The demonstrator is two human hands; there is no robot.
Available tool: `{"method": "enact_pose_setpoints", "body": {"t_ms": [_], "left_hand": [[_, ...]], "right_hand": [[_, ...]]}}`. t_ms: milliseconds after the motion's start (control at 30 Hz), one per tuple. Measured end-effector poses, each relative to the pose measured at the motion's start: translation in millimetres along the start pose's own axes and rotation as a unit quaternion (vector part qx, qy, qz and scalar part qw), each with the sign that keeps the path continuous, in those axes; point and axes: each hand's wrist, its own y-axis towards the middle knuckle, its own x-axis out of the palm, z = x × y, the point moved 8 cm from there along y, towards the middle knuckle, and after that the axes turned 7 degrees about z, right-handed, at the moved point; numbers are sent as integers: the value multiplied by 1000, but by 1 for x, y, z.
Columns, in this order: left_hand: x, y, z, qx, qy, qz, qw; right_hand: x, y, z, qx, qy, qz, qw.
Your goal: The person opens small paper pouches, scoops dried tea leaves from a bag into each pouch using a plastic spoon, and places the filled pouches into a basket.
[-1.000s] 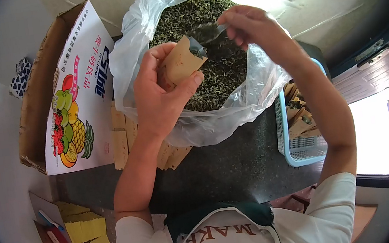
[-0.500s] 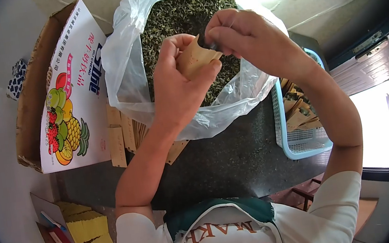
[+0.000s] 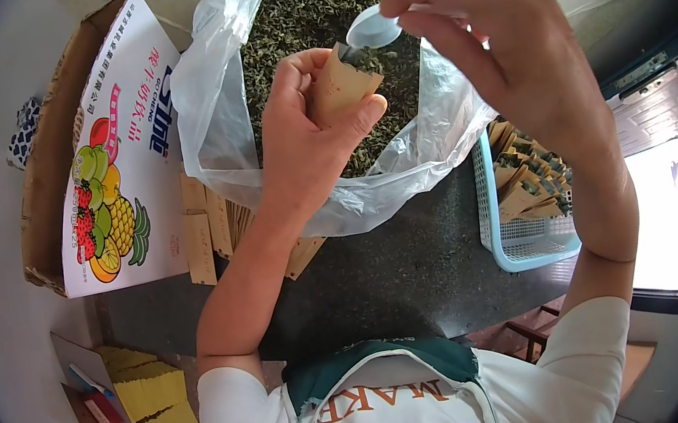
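Observation:
A small brown paper packet (image 3: pixel 343 91) stands tilted in my left hand (image 3: pixel 303 135), its torn-looking mouth open toward the upper right. My right hand (image 3: pixel 495 28) pinches a whitish plastic scoop (image 3: pixel 374 28) just above and right of the packet's mouth. The scoop's bowl shows no leaves in it. Both hands are over a clear plastic bag (image 3: pixel 214 142) filled with dried dark green leaves (image 3: pixel 308 12). How full the packet is cannot be seen.
A white printed carton (image 3: pixel 124 171) leans at the left. Flat brown packets (image 3: pixel 199 238) lie beside it on the dark table (image 3: pixel 383 283). A blue basket (image 3: pixel 525 260) at the right holds several filled packets. Yellow paper stacks (image 3: pixel 152 407) are at the lower left.
My right hand has lifted away from the packet's mouth, up and to the right. The scoop, earlier carrying leaves, now looks empty. My left hand has moved slightly right with the packet since the first frame.

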Motion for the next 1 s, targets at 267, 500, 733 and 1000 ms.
{"method": "enact_pose_setpoints", "body": {"t_ms": [267, 500, 733, 1000], "left_hand": [[0, -3, 8, 29, -13, -1, 999], [-1, -6, 10, 8, -25, -4, 1000], [-1, -4, 8, 16, -54, -26, 998], [-5, -6, 16, 1, -84, -20, 996]], "right_hand": [[16, -13, 10, 73, 83, -29, 993], [37, -19, 3, 84, 143, -48, 985], [0, -7, -8, 30, 93, 11, 995], [5, -22, 1, 15, 2, 35, 999]]}}
